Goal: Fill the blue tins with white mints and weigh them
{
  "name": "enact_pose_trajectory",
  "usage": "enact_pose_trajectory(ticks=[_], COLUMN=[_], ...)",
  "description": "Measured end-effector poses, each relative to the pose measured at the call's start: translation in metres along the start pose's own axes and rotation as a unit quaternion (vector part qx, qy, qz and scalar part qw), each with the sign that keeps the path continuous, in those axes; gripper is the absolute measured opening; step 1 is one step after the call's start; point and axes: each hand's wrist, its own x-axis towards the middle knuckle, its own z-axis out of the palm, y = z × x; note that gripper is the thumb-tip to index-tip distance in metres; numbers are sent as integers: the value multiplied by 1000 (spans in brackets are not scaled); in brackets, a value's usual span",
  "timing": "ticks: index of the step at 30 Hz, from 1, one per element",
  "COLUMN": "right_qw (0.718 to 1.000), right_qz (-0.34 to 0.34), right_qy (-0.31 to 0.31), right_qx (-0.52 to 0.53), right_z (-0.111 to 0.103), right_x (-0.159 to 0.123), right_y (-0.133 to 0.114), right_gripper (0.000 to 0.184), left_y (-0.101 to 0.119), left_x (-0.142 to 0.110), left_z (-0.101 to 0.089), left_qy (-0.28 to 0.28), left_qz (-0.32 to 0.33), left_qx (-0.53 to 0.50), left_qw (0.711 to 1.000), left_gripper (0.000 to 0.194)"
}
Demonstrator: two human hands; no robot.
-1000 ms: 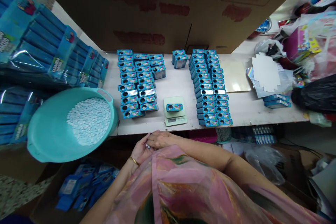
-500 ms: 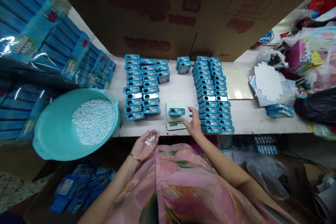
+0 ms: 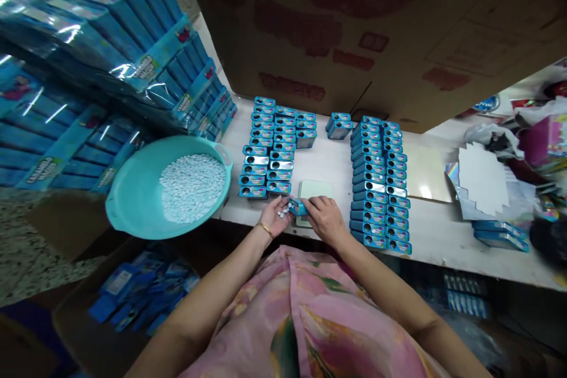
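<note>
My right hand (image 3: 325, 218) is closed on a small blue tin (image 3: 297, 207), held just in front of a pale green scale (image 3: 315, 190) at the table's near edge. My left hand (image 3: 275, 217) is cupped beside the tin with a few white tablets (image 3: 280, 212) in its palm, fingers touching the tin's end. Rows of identical blue tins stand to the left (image 3: 270, 150) and to the right (image 3: 381, 180) of the scale.
A teal basin (image 3: 133, 201) with a heap of white tablets (image 3: 192, 187) sits left of the table. Wrapped blue box packs (image 3: 88, 71) pile up at far left. A cardboard wall (image 3: 354, 29) backs the table. White cards (image 3: 482, 180), bags and two flat tins (image 3: 500, 235) lie right.
My right hand has lifted the tin off the scale and brought it to my left hand. My left hand moved up to the table edge with the tablets. The view swung left.
</note>
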Motion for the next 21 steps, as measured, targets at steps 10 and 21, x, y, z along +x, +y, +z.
enact_pose_trajectory(ticks=[10, 21], right_qw=[995, 996], right_qz=[-36, -32], right_qy=[-14, -20], right_qx=[-89, -76], right_z=[-8, -15], right_x=[-5, -14], right_y=[-4, -6], right_gripper=[35, 39], left_y=[-5, -17], left_x=[9, 18], left_z=[3, 5], left_qy=[-12, -38], left_qz=[-22, -57], left_qx=[22, 37], left_qw=[999, 997], left_gripper=[25, 22])
